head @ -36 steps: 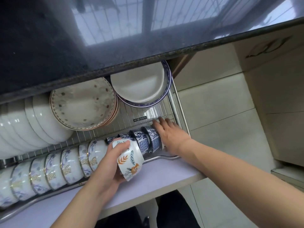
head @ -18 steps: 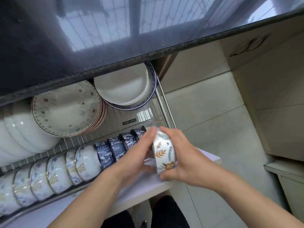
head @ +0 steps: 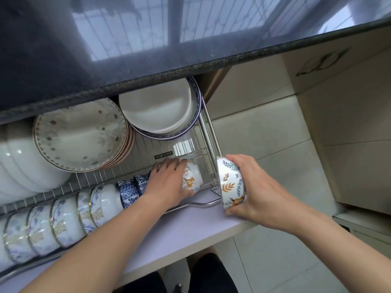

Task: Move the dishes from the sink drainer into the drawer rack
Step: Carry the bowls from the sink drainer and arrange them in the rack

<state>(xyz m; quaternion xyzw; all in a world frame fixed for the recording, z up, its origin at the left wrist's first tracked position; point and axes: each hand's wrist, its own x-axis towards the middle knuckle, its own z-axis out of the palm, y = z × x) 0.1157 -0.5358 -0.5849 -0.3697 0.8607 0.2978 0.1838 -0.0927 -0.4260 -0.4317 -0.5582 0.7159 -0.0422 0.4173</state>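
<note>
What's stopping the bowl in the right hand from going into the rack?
The right hand holds its bowl just outside the rack; the left hand and another bowl fill the end slot.

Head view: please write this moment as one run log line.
left hand: sets leaf-patterned white ceramic bowl in steel wire drawer rack | right hand: holds second leaf-patterned bowl beside rack

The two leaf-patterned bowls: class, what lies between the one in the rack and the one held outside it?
In the head view, the drawer rack's steel side rail and wire end stand between the racked bowl and the held bowl.
</note>
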